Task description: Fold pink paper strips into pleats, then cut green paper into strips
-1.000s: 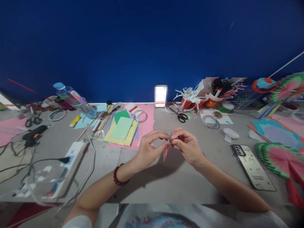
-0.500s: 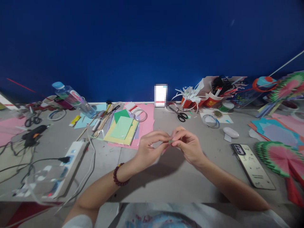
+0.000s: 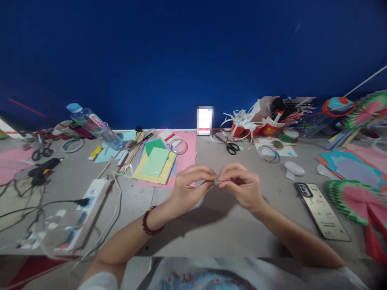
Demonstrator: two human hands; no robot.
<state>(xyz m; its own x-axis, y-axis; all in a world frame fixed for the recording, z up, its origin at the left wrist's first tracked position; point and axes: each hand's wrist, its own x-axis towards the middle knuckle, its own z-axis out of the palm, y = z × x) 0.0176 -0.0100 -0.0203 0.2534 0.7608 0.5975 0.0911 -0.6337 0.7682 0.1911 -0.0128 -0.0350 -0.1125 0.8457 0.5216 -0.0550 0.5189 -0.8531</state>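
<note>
Between my two hands, over the middle of the table, is a small green piece of paper (image 3: 217, 181), mostly hidden by the fingertips. My left hand (image 3: 193, 186) pinches its left end between thumb and fingers, a dark red bead bracelet (image 3: 148, 222) on the wrist. From the other side my right hand (image 3: 242, 184) grips it with thumb and forefinger. The fingertips of both hands almost meet. Left of my hands lies a stack of coloured paper (image 3: 155, 162), light green on top. Beyond them rest black-handled scissors (image 3: 232, 148).
A power strip (image 3: 87, 217) with cables and a glue gun (image 3: 45, 171) occupy the left side. A tilted water bottle (image 3: 95, 125) is behind. At right are a phone (image 3: 323, 211), a watermelon-coloured paper fan (image 3: 352, 201) and red paper cups (image 3: 269, 127).
My right hand has shifted slightly to the right and its fingers have moved a little apart from the left ones. More of the green paper shows between them.
</note>
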